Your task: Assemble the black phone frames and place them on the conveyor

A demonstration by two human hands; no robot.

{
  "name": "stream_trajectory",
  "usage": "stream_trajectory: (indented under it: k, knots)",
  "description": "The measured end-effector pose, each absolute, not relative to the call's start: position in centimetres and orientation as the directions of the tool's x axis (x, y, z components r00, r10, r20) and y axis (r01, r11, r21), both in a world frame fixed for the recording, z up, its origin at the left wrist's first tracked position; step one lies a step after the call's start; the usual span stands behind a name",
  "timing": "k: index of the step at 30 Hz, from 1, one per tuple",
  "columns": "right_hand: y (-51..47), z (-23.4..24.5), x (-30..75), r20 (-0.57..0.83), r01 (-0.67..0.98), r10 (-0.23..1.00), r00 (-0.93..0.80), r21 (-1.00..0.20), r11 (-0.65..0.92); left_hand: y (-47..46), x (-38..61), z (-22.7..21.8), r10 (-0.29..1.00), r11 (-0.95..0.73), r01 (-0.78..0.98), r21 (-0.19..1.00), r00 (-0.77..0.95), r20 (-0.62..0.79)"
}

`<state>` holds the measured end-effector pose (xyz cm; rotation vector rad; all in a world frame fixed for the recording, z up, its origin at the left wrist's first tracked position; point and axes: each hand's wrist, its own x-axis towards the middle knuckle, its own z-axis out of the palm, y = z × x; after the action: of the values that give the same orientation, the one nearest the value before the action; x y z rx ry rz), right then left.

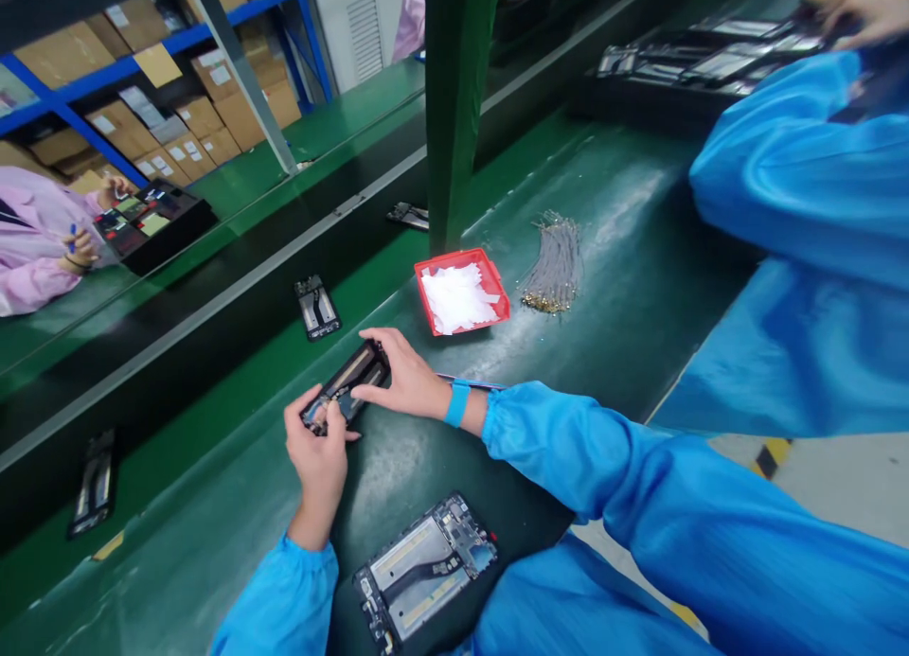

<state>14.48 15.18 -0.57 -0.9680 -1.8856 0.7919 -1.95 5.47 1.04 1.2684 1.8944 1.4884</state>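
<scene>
An opened phone assembly (364, 364) is held tilted above the green bench, its inner side turned up. My left hand (317, 440) grips its near end, thumb on the inner parts. My right hand (404, 377) grips the far end, fingers over the top edge and thumb lying across the inside; a blue band circles that wrist. Closer to my body, a second phone assembly (426, 580) rests on the bench with its circuit board and black flex cable showing. Beyond my right hand stands a red tray (503, 308) heaped with white paper strips (458, 296).
A bundle of thin grey cables (552, 263) lies right of the tray. Phone assemblies (317, 308) sit spaced along the green conveyor strip. A green post (454, 116) rises behind the tray. At right, a co-worker's blue sleeve (795, 173) reaches toward a black crate (639, 102) of phone parts.
</scene>
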Motion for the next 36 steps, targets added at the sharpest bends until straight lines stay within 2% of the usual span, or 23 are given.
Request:
stream_trajectory:
  k: [4, 6, 8, 12, 15, 17, 19, 22, 24, 27, 29, 32, 34, 36]
  knots:
    - [17.6, -0.9, 15.7, 0.491, 0.273, 0.815, -0.308, -0.775, 0.57, 6.0, -3.2, 1.6, 0.83, 0.072, 0.24, 0.968, -0.552, 0.075]
    - [17.4, -0.1, 16.1, 0.538, 0.277, 0.787, -0.303, -0.74, 0.613, 5.7, -3.3, 1.5, 0.854, 0.106, 0.185, 0.977, -0.521, 0.006]
    - [16.3, 0.9, 16.3, 0.554, 0.303, 0.734, -0.393, -0.675, 0.673, 5.4, -3.0, 1.3, 0.891, 0.134, 0.166, 0.977, -0.451, -0.045]
    - [13.9, 2.2, 16.2, 0.336, 0.391, 0.643, -0.688, -0.575, 0.719, 5.4, -2.8, 1.1, 0.957, 0.147, 0.16, 0.976, -0.272, -0.099]
    - [13.4, 2.1, 16.1, 0.248, 0.426, 0.699, -0.671, -0.643, 0.637, 5.7, -3.2, 1.1, 0.965, 0.12, 0.038, 0.992, -0.24, -0.108]
    - [13.4, 1.7, 15.9, 0.211, 0.401, 0.764, -0.61, -0.749, 0.527, 5.9, -3.5, 1.0, 0.966, 0.079, -0.1, 0.992, -0.24, -0.101]
    - [13.2, 1.4, 15.7, 0.141, 0.353, 0.808, -0.572, -0.847, 0.397, 6.1, -3.6, 0.7, 0.971, 0.041, -0.167, 0.985, -0.227, -0.079]
    - [12.7, 0.9, 15.3, 0.059, 0.259, 0.777, -0.627, -0.925, 0.279, 5.9, -3.4, 0.0, 0.965, 0.014, -0.074, 0.997, -0.261, -0.033]
    - [12.5, 0.6, 15.2, 0.069, 0.177, 0.763, -0.643, -0.955, 0.236, 5.6, -2.9, -0.3, 0.956, 0.027, 0.012, 1.0, -0.294, -0.023]
    - [12.4, 0.1, 15.0, 0.099, 0.036, 0.787, -0.609, -0.988, 0.152, 5.0, -2.0, -0.4, 0.968, 0.043, 0.083, 0.996, -0.251, -0.021]
    - [12.3, 0.0, 15.0, 0.111, 0.0, 0.791, -0.602, -0.99, 0.139, 4.7, -1.4, -0.1, 0.975, 0.026, 0.121, 0.992, -0.221, 0.001]
    - [12.0, 0.2, 14.9, 0.158, 0.062, 0.805, -0.572, -0.97, 0.234, 4.6, -0.8, 0.4, 0.975, 0.021, 0.15, 0.988, -0.224, 0.014]
    - [11.9, 0.5, 14.9, 0.185, 0.108, 0.804, -0.565, -0.949, 0.295, 4.5, -0.8, 0.4, 0.972, 0.034, 0.116, 0.993, -0.236, -0.005]
    - [12.2, 0.6, 14.9, 0.187, 0.087, 0.787, -0.588, -0.953, 0.291, 4.5, -0.8, 0.2, 0.968, 0.04, 0.066, 0.997, -0.251, -0.023]
